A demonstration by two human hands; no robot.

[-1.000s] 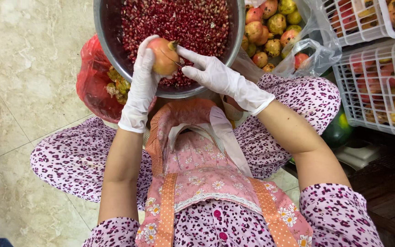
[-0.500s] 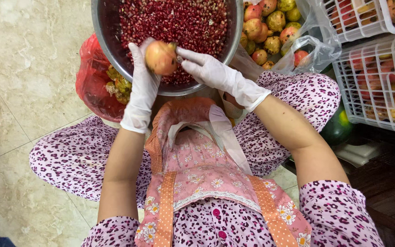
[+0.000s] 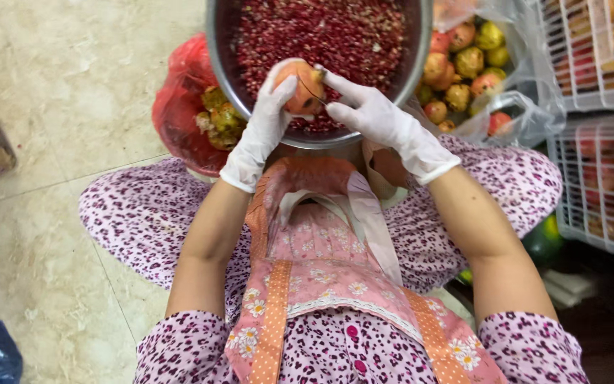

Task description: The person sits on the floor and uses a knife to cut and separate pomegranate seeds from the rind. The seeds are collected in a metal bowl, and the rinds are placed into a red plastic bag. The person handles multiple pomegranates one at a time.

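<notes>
two gloved hands meet over a big metal bowl (image 3: 421, 64) heaped with dark red pomegranate seeds (image 3: 321, 35). the left hand (image 3: 264, 121), in a white glove, cups a whole pomegranate (image 3: 300, 85) from the side, fingers curled round it, just above the near rim of the bowl. the right hand (image 3: 371, 114), also gloved, has its fingers closed in a grip pressed against the fruit's right side; a thin dark line runs across the fruit there, though whether the hand holds a blade i cannot tell. left of the bowl, a red plastic bag (image 3: 179, 114) holds yellowish peel scraps (image 3: 218, 117). to the right, a clear bag (image 3: 520, 114) is full of whole pomegranates (image 3: 463, 64), with white wire baskets (image 3: 598, 142) just beyond. the person sits on a pale tiled floor (image 3: 72, 85) wearing a pink flowered apron (image 3: 321, 270).
</notes>
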